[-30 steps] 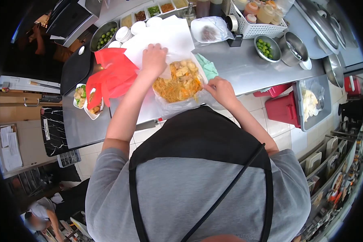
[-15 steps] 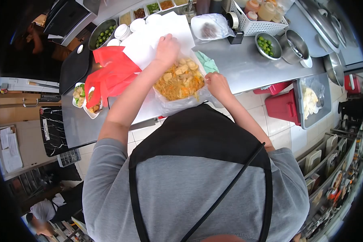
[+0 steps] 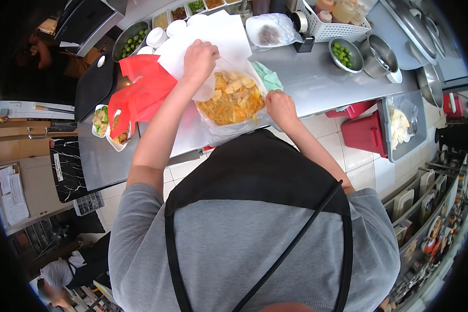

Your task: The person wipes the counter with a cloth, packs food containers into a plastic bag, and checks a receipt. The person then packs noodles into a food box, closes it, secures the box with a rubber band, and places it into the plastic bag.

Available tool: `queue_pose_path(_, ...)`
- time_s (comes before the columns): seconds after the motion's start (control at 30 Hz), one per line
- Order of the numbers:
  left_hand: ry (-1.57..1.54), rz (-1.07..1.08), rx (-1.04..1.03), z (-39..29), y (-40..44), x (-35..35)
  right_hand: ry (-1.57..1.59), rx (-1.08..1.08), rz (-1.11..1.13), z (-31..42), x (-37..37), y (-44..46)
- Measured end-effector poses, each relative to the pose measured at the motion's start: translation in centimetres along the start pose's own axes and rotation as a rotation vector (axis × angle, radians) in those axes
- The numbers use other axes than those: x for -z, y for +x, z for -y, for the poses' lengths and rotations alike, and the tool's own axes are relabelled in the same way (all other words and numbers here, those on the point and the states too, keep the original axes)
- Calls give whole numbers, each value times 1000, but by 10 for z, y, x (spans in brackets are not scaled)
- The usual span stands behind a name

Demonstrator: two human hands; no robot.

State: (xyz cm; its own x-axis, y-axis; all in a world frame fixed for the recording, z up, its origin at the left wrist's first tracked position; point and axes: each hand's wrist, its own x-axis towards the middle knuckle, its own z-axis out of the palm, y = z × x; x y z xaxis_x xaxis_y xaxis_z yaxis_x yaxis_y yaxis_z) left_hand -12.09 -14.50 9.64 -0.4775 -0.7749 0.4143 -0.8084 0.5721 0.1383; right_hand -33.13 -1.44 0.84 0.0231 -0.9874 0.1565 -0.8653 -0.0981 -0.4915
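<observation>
**Loose flap (image 3: 206, 91) beside the noodles (image 3: 236, 106), fingers hard to read**

From my end, the left hand (image 3: 198, 60) has its fingers curled over the white sheet (image 3: 234, 39) above the food; whether they pinch it or the see-through flap just below, I cannot tell. The right hand (image 3: 282, 108) has its fingers bunched at the right edge of the lined box (image 3: 217, 134); I can't make out whether they grip the liner or only touch the rim.

The box sits open on the bench (image 3: 317, 78), in the upper middle of the frame, near the front edge, with noodles and pale chunks heaped inside. To my eye that pile is the weak point: a hard pull on the thin liner could tear it, and an uneven tug could tip strands over the near side.

Further out, a green cloth (image 3: 268, 76) lies just beside the box's upper right corner. A red bag (image 3: 145, 86) spreads left of it and overlaps one of the small white trays (image 3: 118, 147); if the left forearm snagged the bag, that tray could be dragged along.
</observation>
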Motion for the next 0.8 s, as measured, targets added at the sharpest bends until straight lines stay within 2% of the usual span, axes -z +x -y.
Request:
queue_pose_path(0.17, -14, 5, 73, -2, 5, 0, 133, 7, -127, -2, -4, -8)
queue_pose_path(0.23, 41, -55, -24, -9, 16, -12, 206, 2, -164, -4, -6, -13)
queue_pose_path(0.3, 74, -71, -119, -22, 32, -23, 464, -245, -61, -5, -8, -16)
queue_pose_path(0.4, 34, -96, -187, -43, 44, -47, 642, -323, -47, -13, -16, -17)
queue_pose_path(0.53, 127, 55, -118, -47, 37, -50, 666, -312, -24, -22, -7, -18)
queue_pose_path(0.6, -100, 165, 23, -49, 29, -29, 575, -275, -97, -29, -2, -8)
queue_pose_path(0.63, -98, 169, 24, -44, 28, -22, 578, -277, -94, -25, 2, 0)
queue_pose_path(0.7, -68, 159, 20, -31, 23, -9, 465, -90, -171, -12, 9, 22)
queue_pose_path(0.77, -39, 158, 63, -24, 18, 1, 272, 10, -226, 0, 1, 50)
queue_pose_path(0.8, -13, 159, 103, -22, 15, 6, 274, 20, -222, 8, -3, 61)
